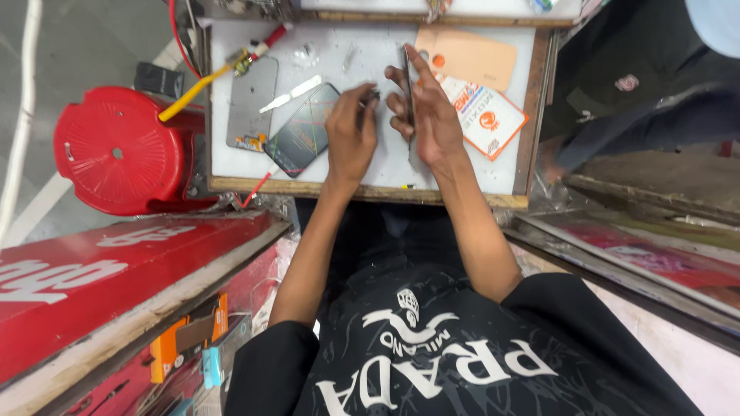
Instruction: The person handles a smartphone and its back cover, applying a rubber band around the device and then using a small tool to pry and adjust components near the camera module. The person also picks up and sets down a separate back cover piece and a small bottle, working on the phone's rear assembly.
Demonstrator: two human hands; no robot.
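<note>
While the thin dark panel (408, 92) was held on edge, upright above the white work board (370, 166), it was pinched by the right hand (428, 115), thumb on the near face and fingers stretched up along the far one. The left hand (351, 131) was curled nearly closed around a small dark tool (372, 98), whose tip was brought right up against the panel's left face. Exactly what kind of tool it was couldn't be made out.

For a step like this, the panel would best be gripped by its edges only and kept steady, with the tool worked in gently rather than levered hard, since a thin panel like that looked easy to crack or flex.

Both forearms were angled in from the body so that the wrists nearly met over the board's near edge, and no elbow support was seen.

Just left of the left hand, a dark phone screen (302, 129) with coloured lines was lying flat, and beyond it a grey back cover (251, 104) and metal tweezers (291, 93). Right of the right hand, an orange-and-white packet (487, 117) and a tan envelope (470, 55) were laid. Further left, off the board, a red stool (119, 150) was parked.
</note>
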